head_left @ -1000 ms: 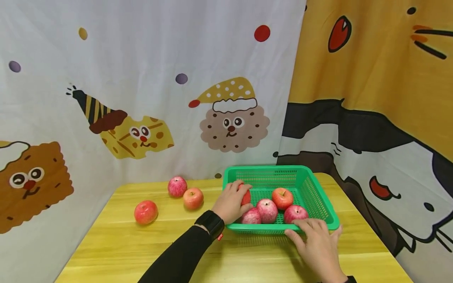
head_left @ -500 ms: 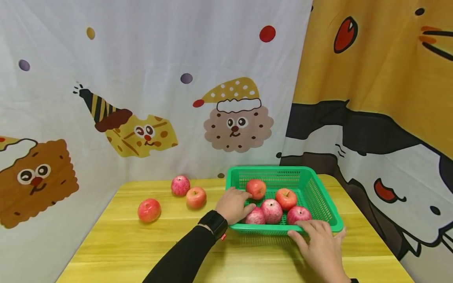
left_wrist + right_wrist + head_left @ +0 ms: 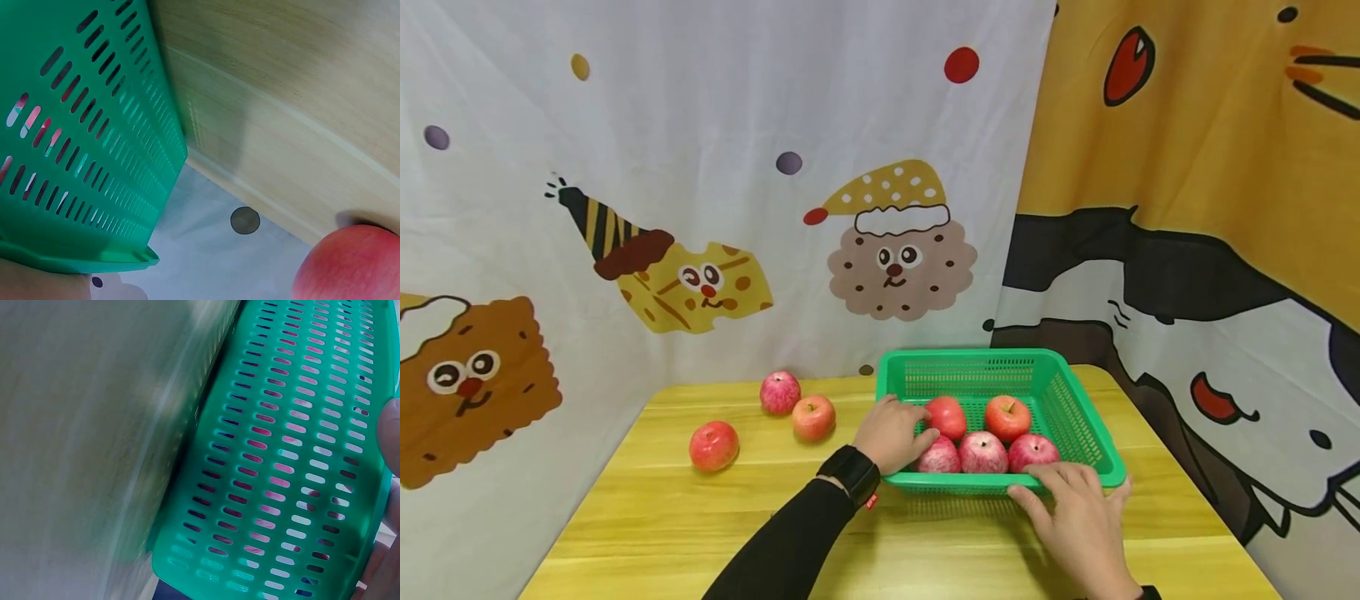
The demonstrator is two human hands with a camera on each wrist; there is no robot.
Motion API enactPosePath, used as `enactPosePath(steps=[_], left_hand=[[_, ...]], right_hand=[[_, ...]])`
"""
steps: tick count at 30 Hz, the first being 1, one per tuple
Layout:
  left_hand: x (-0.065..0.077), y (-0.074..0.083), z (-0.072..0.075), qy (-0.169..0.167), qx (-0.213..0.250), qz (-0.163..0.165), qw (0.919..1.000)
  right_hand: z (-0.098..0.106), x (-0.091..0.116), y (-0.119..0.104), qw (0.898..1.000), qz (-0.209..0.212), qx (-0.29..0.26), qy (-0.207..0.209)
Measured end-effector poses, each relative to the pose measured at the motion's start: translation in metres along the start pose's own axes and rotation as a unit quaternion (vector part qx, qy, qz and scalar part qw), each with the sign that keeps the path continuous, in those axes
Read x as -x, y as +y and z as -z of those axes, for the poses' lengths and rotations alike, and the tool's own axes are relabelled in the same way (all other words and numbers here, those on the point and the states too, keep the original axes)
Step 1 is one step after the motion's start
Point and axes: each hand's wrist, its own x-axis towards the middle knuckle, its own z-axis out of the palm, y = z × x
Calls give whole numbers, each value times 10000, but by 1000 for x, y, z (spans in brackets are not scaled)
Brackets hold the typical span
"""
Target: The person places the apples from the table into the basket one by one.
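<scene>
A green plastic basket holds several apples. My left hand reaches over the basket's left rim, fingers loosely bent and thumb apart from them. Its fingertips are at a red apple, while the thumb lies by a striped pink apple; whether they touch is unclear. Another pink apple sits in the front row. My right hand grips the front rim near the right corner, thumb outside and fingers over the edge, beside a dark pink apple. An orange-red apple lies behind.
On the wooden table, left of the basket, lie a red apple, an orange-red apple and a pink apple. A printed curtain hangs right behind the table and along its right side.
My left hand has let go of the red apple, which has settled toward the front of the basket. The middle pink apple has shifted slightly right. My right hand stays on the rim.
</scene>
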Motion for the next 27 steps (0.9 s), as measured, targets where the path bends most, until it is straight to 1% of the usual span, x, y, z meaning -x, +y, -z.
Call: enactPosePath(steps=[12, 19, 27], left_hand=[[-4, -1, -3, 66, -91, 0, 9999], [-1, -1, -1, 250, 11, -46, 9997], [1, 0, 1, 247, 16, 4, 9997]], right_hand=[[2, -1, 0, 10000, -16, 6, 15], [1, -1, 0, 10000, -9, 8, 7], [0, -1, 0, 10000, 30, -26, 23]])
